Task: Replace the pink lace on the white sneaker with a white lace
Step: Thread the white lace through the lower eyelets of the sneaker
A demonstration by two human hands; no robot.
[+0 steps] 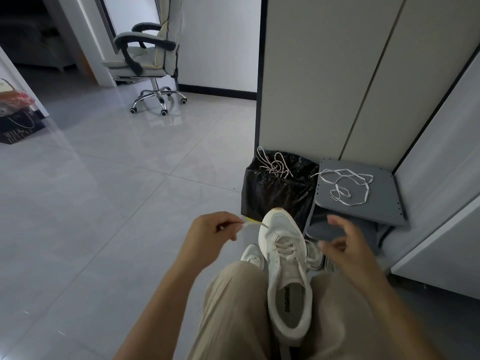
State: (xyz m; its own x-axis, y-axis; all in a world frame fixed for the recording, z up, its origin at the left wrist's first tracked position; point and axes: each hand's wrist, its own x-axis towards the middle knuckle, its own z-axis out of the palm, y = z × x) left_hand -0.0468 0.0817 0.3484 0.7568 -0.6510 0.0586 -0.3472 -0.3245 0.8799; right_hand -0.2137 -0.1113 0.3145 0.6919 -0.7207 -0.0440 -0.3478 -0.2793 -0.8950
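Head camera: I see the white sneaker point(285, 258) between the knees, heel near, toe pointing away. Left of its toe, the left hand point(207, 235) pinches the white lace point(249, 224) end, drawn taut sideways. The right hand point(345, 245), right of the eyelets, is blurred; I cannot tell its grip. The pink lace point(272, 163) lies beyond the toe.

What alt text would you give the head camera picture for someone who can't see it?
A person with a white sneaker between their knees pinches a white lace end in the left hand while the blurred right hand hovers beside the shoe. Beyond, a pink lace lies on a black bin bag and a spare white lace on a grey panel.
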